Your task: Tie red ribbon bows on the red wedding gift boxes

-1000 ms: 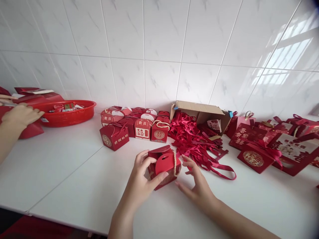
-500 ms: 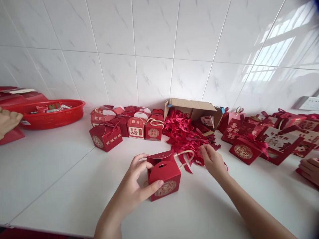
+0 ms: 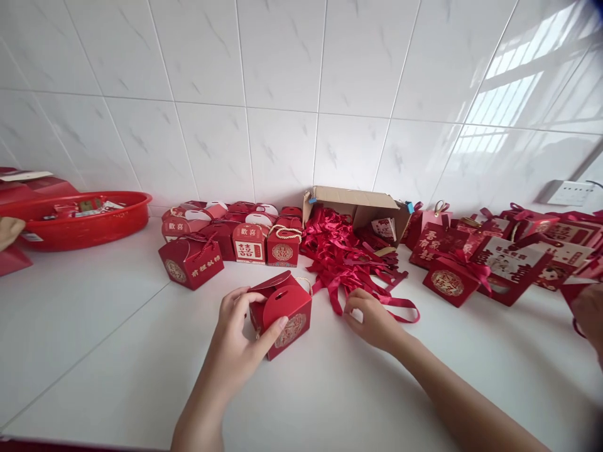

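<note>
My left hand [image 3: 242, 336] grips a small red gift box [image 3: 289, 320] by its left side, thumb on the front face and fingers around the back. The box has a gold round emblem, rounded top flaps standing partly apart, and a twisted cord handle [image 3: 307, 285] on its right side. To the right, my right hand [image 3: 370, 320] is closed in a pinch low over the table, beside loose red ribbons [image 3: 335, 292]. What its fingertips hold, if anything, I cannot make out. A ribbon loop [image 3: 409, 311] lies just behind its wrist.
Behind are several closed gift boxes [image 3: 191, 262] and a cardboard carton [image 3: 355, 196] spilling red ribbons. More decorated boxes [image 3: 450, 282] stand right, near another person's hand [image 3: 591, 314]. At left, a person's hand [image 3: 9, 231] is by a red basin [image 3: 94, 229] holding small packets.
The view has shifted slightly right. My left hand has turned and tilted the gift box a little. My right hand has come down and left, away from the cord handle's end, toward the front ribbons.
</note>
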`<state>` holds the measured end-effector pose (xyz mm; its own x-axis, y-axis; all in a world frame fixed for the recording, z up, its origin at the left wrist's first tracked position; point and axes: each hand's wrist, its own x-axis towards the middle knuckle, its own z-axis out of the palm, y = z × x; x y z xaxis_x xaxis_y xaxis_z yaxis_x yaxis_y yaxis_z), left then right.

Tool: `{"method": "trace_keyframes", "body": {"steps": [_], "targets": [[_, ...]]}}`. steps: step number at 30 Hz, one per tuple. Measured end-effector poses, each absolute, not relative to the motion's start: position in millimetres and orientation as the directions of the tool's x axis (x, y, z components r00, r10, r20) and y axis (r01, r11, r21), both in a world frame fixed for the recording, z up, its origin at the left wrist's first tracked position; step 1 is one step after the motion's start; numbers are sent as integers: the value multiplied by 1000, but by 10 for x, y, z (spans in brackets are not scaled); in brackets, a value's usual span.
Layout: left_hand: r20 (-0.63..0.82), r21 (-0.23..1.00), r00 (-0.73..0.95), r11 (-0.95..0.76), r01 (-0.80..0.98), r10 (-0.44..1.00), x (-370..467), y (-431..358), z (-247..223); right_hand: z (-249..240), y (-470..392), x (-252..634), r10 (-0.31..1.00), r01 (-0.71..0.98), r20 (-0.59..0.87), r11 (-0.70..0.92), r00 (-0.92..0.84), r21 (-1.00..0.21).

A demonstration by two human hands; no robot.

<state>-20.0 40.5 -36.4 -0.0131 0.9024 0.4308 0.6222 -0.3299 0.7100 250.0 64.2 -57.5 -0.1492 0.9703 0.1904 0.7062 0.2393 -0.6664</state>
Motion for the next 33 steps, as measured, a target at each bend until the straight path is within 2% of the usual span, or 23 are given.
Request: {"method": "trace_keyframes", "body": {"steps": [3,5,7,9,11,12,14,16,18,20,22,24,26,29,31,33], "targets": [[431,704,12,-344,621,902,-172,384,-364,-300,730,2571,966,525,257,233,-27,-819],[430,697,34,-356,623,902,-150,372,-365,16,778,2673,941,219,306,272,142,-937],[429,695,55,-368,618,901,-130,366,-368,379,771,2806,869,-74,404,440,287,-895],[430,694,74,-382,611,900,-108,363,-372,711,690,2945,789,-289,473,594,392,-751],[437,688,82,-391,612,896,-77,364,-379,947,554,3054,684,-355,512,718,519,-599],[439,683,81,-391,617,895,-55,366,-384,1021,480,3089,647,-348,527,752,551,-560],[440,674,77,-385,630,895,4,369,-393,1094,349,3124,589,-300,554,796,588,-526],[424,669,73,-367,647,902,80,363,-393,1101,259,3134,561,-218,600,808,571,-548],[405,651,79,-348,674,911,160,332,-374,1090,205,3154,582,-87,663,779,470,-621],[397,599,107,-346,722,912,235,259,-331,1084,168,3200,688,86,670,677,279,-731],[400,538,159,-372,757,903,310,154,-265,1084,154,3256,827,264,561,535,30,-803],[406,545,182,-397,739,895,392,54,-187,1073,184,3290,890,378,407,455,-205,-806],[426,607,133,-392,691,895,480,8,-116,1036,270,3277,871,411,293,452,-394,-792],[441,683,-51,-298,667,896,596,77,-55,938,456,3180,792,381,214,487,-571,-786],[384,716,-123,-212,665,915,653,168,-43,870,563,3113,738,365,176,508,-652,-780],[288,730,-107,-146,667,952,701,241,-38,825,629,3087,687,376,121,527,-717,-762]]}}
